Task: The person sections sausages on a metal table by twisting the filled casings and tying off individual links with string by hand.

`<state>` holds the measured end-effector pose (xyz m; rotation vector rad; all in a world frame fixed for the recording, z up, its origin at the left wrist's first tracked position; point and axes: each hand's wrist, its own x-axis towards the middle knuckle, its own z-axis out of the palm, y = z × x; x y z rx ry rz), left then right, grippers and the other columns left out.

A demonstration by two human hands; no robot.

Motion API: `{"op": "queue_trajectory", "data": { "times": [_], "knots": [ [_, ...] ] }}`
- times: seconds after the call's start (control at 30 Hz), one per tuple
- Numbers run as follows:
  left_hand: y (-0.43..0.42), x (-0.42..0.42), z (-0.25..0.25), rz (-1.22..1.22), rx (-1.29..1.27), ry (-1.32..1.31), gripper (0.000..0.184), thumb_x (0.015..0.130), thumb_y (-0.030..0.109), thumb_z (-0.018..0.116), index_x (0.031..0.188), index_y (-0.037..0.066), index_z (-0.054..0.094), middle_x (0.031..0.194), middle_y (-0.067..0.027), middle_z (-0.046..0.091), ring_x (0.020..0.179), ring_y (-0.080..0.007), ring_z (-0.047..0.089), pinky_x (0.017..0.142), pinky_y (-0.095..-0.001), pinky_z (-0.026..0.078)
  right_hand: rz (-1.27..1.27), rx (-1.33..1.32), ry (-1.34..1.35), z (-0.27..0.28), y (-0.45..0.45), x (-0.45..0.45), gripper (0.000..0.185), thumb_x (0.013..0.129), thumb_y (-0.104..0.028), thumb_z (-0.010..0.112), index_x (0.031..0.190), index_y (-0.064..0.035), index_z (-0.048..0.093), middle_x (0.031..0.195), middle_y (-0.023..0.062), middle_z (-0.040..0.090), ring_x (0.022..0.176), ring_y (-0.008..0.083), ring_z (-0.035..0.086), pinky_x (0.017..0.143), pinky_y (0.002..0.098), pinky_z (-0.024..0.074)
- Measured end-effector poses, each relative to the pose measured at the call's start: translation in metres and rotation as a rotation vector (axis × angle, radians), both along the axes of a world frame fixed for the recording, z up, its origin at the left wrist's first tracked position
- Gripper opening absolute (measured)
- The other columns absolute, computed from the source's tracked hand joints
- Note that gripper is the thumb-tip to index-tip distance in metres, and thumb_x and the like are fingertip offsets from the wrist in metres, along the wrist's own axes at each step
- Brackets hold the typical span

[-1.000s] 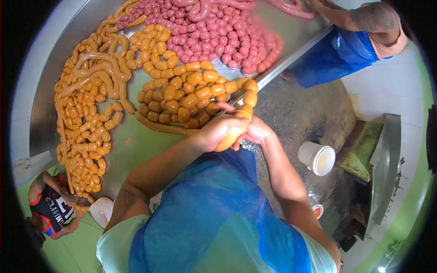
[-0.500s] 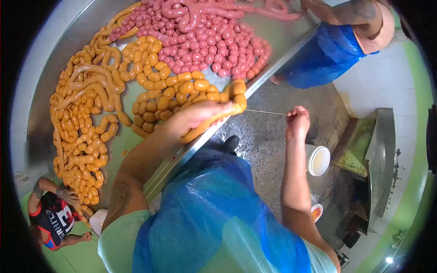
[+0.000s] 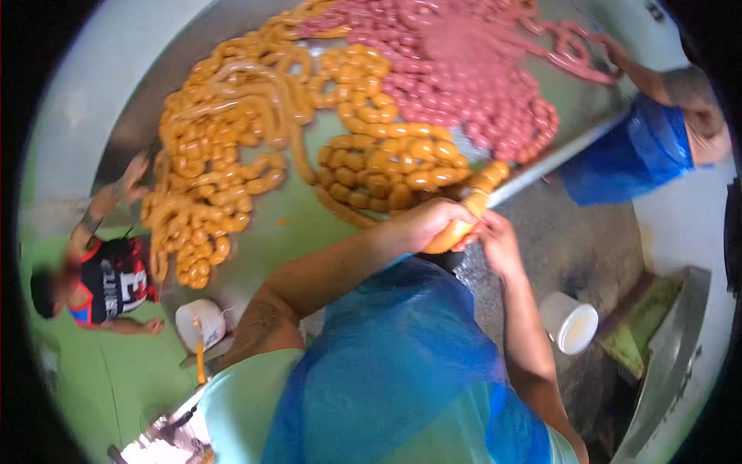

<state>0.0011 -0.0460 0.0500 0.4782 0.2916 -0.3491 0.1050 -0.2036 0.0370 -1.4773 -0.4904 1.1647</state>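
My left hand is wrapped round an orange sausage casing at the table's metal edge. Close against its right side, my right hand has its fingers pinched at the casing; any string in them is too small to see. From my hands the casing runs up to tied orange links at the rim. Beyond my left hand lies a pile of linked orange sausages, and an unlinked length trails left from it.
A steel table holds more orange sausages at left and pink sausages at top. One person stands at left, another in a blue apron at upper right. White buckets stand on both sides.
My right hand, which was stretched out to the right with a string, is back beside my left hand at the casing. The view has turned, and the person at left has raised an arm.
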Motion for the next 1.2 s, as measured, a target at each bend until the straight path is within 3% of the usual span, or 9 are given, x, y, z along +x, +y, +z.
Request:
{"op": "queue_trajectory", "data": {
  "times": [0.1,0.2,0.37,0.5,0.6,0.67,0.83,0.9,1.2],
  "knots": [
    [0.001,-0.008,0.007,0.075,0.239,-0.043,0.023,0.087,0.02,0.05,0.09,0.0,0.06,0.079,-0.0096,0.061,0.066,-0.0181,0.058,0.064,-0.0314,0.049,-0.089,0.031,-0.969,0.064,-0.003,-0.015,0.009,0.091,-0.004,0.06,0.088,-0.0006,0.067,0.095,0.0102,0.068,0.095,0.0267,0.063,0.092,0.0383,0.0467],
    [-0.008,-0.006,0.01,0.082,0.514,-0.17,0.024,0.096,0.022,0.043,0.088,0.003,0.056,0.073,-0.0046,0.057,0.066,-0.0157,0.056,0.062,-0.0306,0.046,-0.345,0.559,0.421,0.081,0.0,-0.044,0.009,0.089,-0.008,0.061,0.096,-0.0032,0.058,0.095,0.0103,0.062,0.09,0.0269,0.059,0.089,0.0405,0.0452],
    [0.008,-0.008,-0.035,0.142,0.2,-0.049,0.02,0.096,0.021,0.048,0.086,0.004,0.054,0.07,-0.0037,0.054,0.061,-0.0159,0.051,0.059,-0.0297,0.043,-0.532,0.516,0.532,0.032,-0.051,0.012,0.013,0.092,-0.017,0.06,0.099,-0.0071,0.054,0.076,0.002,0.047,0.074,0.0173,0.048,0.071,0.0334,0.0405],
    [0.094,-0.033,-0.074,0.536,1.274,-0.255,0.019,0.094,0.025,0.058,0.09,0.007,0.062,0.079,-0.0076,0.061,0.068,-0.0167,0.058,0.057,-0.0339,0.047,-0.39,0.341,0.258,0.079,-0.03,-0.016,0.008,0.095,-0.014,0.056,0.095,-0.007,0.052,0.078,0.0029,0.045,0.076,0.0171,0.047,0.072,0.0323,0.0409],
    [0.224,-0.065,-0.056,0.74,2.099,0.598,0.023,0.086,0.012,0.051,0.102,-0.003,0.059,0.103,-0.023,0.06,0.096,-0.0402,0.058,0.088,-0.0464,0.047,-0.342,0.258,0.079,0.085,-0.028,-0.023,0.012,0.096,-0.017,0.056,0.096,-0.0066,0.051,0.079,0.0031,0.046,0.075,0.0169,0.047,0.071,0.0324,0.0416],
    [0.264,-0.074,-0.09,0.727,1.883,0.971,0.03,0.085,0.022,0.056,0.102,-0.003,0.059,0.113,-0.0246,0.06,0.106,-0.041,0.057,0.09,-0.0475,0.046,-0.349,0.269,0.039,0.084,-0.026,-0.019,0.011,0.097,-0.017,0.055,0.096,-0.0065,0.051,0.08,0.0028,0.046,0.075,0.0164,0.047,0.071,0.0319,0.042],
    [0.271,-0.059,-0.122,0.507,1.87,1.065,0.028,0.086,0.026,0.056,0.106,0.006,0.062,0.103,-0.022,0.066,0.097,-0.0413,0.062,0.085,-0.0498,0.05,-0.249,0.334,-0.043,0.082,-0.015,0.015,0.01,0.098,-0.015,0.053,0.096,-0.0058,0.051,0.082,0.0022,0.047,0.075,0.0149,0.046,0.07,0.0307,0.0426],
    [0.248,-0.082,-0.118,0.661,2.478,1.236,0.022,0.085,0.022,0.056,0.101,0.009,0.064,0.094,-0.0189,0.068,0.087,-0.0373,0.065,0.078,-0.0489,0.051,-0.156,0.353,-0.054,0.088,-0.01,0.028,0.01,0.098,-0.014,0.052,0.094,-0.0057,0.051,0.082,0.0027,0.048,0.074,0.0147,0.046,0.071,0.03,0.0426],
    [0.109,-0.254,0.015,1.617,1.479,0.909,0.016,0.088,0.016,0.065,0.098,0.004,0.068,0.091,-0.0054,0.067,0.08,-0.0145,0.061,0.074,-0.0296,0.05,0.095,0.348,-0.114,0.098,-0.017,0.085,0.012,0.099,-0.016,0.052,0.092,-0.0056,0.051,0.078,0.0038,0.049,0.075,0.0145,0.048,0.072,0.0297,0.0426]
  ]
}}
